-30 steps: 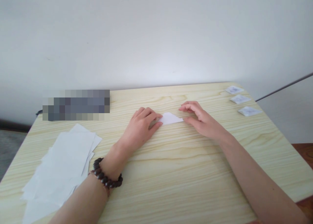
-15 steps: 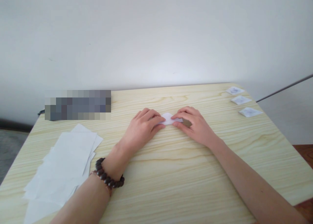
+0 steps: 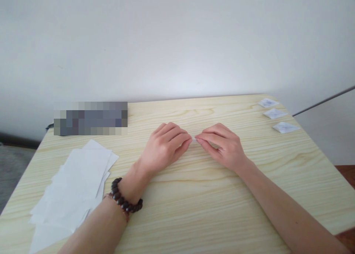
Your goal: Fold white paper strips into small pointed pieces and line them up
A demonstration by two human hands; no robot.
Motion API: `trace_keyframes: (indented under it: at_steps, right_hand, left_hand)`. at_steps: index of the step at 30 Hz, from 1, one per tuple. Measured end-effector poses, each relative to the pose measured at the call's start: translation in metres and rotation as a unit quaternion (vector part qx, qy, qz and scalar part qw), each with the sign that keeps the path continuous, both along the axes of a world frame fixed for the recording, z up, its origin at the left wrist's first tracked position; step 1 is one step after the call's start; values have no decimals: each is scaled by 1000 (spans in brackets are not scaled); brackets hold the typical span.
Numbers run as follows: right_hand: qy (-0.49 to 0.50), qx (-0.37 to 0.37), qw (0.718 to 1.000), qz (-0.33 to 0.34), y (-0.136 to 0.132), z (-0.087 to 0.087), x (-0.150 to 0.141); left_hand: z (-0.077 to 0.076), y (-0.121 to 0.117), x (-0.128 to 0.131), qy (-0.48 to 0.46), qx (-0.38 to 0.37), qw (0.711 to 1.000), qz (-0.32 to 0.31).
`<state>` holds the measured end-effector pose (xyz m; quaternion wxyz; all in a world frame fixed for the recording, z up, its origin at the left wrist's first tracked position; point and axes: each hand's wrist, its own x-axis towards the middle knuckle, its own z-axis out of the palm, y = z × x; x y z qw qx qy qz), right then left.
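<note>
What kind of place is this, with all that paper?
Probably a room at home, though I can't be sure: there's a wood-grain table by a plain pale wall, and loose white sheets lie on the table.

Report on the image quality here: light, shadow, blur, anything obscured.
Head view: soft light, brightest on the wall behind the table; head view: only faint shadows near the left hand and right hand; head view: blocky pixelation masks something at back left; head view: the paper sliver between the fingertips is too small to show detail.
</note>
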<state>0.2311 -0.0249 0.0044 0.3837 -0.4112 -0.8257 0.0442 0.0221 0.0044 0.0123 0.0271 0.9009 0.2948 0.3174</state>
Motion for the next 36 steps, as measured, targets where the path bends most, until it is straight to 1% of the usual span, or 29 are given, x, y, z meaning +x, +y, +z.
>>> trace_keyframes:
  at_steps: [4, 7, 12, 15, 16, 18, 21, 25, 28, 30, 32, 34, 36]
  right_hand:
    - [0, 7, 1000, 0, 0, 3, 1]
    - [10, -3, 1000, -16, 2, 5, 4]
    - [15, -19, 999, -23, 3, 6, 8]
    - [47, -26, 997, -46, 5, 5, 12]
    - [57, -29, 997, -53, 6, 5, 13]
    - [61, -37, 996, -55, 7, 4, 15]
    - [48, -45, 997, -32, 7, 2, 12]
    - [57, -66, 996, 14, 4, -1, 4]
    - [86, -110, 990, 12, 2, -2, 3]
    - [107, -156, 982, -1, 3, -1, 4]
    - [126, -210, 970, -8, 3, 0, 7]
    - [151, -262, 953, -12, 4, 0, 9]
    - [175, -299, 938, -14, 4, -1, 10]
  left_hand:
    - [0, 2, -2, -16, 44, 999, 12]
    - [-2, 6, -5, -26, 54, 998, 30]
    - [-5, 12, -11, -14, 32, 998, 53]
    - [-7, 16, -18, -19, 4, 996, 86]
    - [-7, 17, -20, -31, -7, 995, 97]
    - [-6, 17, -22, -68, -38, 992, 95]
    - [-5, 12, -18, -91, -94, 991, 40]
    - [-6, 7, -8, -37, -144, 989, -26]
    - [-6, 7, -7, -41, -168, 984, -36]
    - [-4, 7, -9, -65, -211, 974, -41]
    - [0, 7, -12, -80, -277, 957, -41]
    - [4, 6, -16, -95, -341, 935, -17]
    - [7, 6, -19, -113, -382, 917, 3]
